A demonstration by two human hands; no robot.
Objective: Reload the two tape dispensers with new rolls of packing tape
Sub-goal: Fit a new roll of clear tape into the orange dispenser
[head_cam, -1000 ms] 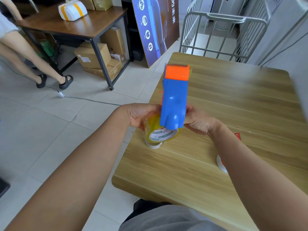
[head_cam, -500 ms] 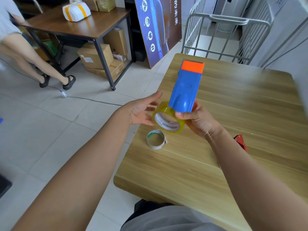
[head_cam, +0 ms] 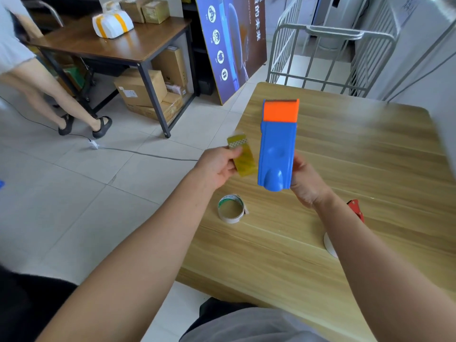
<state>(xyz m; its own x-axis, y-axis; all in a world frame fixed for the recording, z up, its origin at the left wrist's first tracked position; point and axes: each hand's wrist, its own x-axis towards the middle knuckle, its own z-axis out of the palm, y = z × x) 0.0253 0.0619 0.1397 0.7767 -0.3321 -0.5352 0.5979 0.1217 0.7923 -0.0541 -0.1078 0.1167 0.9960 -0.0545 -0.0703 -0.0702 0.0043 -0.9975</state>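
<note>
My right hand [head_cam: 304,182] grips a blue tape dispenser [head_cam: 277,154] with an orange front end, held upright above the wooden table [head_cam: 370,169]. Just left of it, my left hand [head_cam: 218,166] pinches a yellowish roll of packing tape [head_cam: 243,156], seen edge-on and apart from the dispenser. An empty white cardboard tape core [head_cam: 231,211] lies flat on the table below my hands. A red dispenser [head_cam: 355,209] lies on the table, mostly hidden behind my right forearm, with a white round object [head_cam: 329,244] showing beside it.
The table's left edge runs just under my left hand, with tiled floor [head_cam: 86,193] and a cable beyond. A metal cage trolley [head_cam: 328,53] stands behind the table. Another person [head_cam: 37,77] stands by a dark desk [head_cam: 111,45] with cardboard boxes.
The yellowish roll has come off the blue dispenser's side and moved left in my left hand. My right hand has lifted the dispenser more upright.
</note>
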